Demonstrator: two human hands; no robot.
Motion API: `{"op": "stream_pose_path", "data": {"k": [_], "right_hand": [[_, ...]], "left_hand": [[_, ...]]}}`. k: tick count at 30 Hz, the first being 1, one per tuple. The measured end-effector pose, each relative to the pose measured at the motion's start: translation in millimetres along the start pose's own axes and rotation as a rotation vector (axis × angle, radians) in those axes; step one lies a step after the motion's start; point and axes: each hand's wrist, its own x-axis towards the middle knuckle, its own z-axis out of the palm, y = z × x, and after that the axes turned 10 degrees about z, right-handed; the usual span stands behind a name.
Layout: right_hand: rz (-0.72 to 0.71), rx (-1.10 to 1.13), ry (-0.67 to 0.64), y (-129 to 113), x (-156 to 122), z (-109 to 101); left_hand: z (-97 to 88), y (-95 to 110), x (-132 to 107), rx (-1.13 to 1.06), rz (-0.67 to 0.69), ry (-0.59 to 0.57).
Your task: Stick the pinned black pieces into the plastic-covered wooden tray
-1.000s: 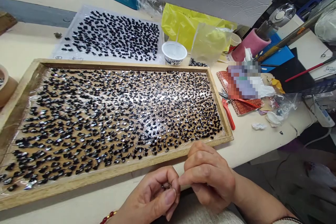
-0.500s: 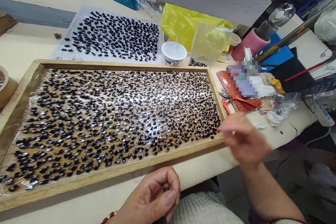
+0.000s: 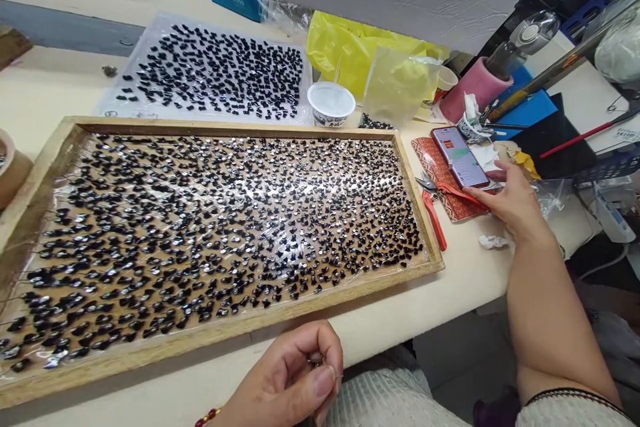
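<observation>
Glossy black beads lie thick on crinkled clear film inside a shallow, rectangular wooden tray; more sit on a plastic sheet behind it, beside a round white cup. At the table's near edge the left hand is curled closed, thumb and forefinger pinching a tiny dark piece with a thin wire, clear of the tray's front rail. Off to the right, the right hand rests loosely open, fingertips touching a smartphone lying on red patterned cloth, near orange-handled pliers.
</observation>
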Motion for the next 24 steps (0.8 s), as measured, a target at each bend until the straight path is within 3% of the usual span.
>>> {"op": "stream_pose_path", "data": {"k": [3, 17, 24], "right_hand": [[0.081, -0.076, -0.040, -3, 3, 0], [0.163, -0.164, -0.085, -38, 7, -3], [0.057, -0.090, 0.006, -40, -6, -10]], "left_hand": [[-0.6, 0, 1, 0.008, 0.001, 0.002], [-0.2, -2, 0, 0.012, 0.003, 0.016], [5.6, 2, 1, -0.014, -0.023, 0.074]]}}
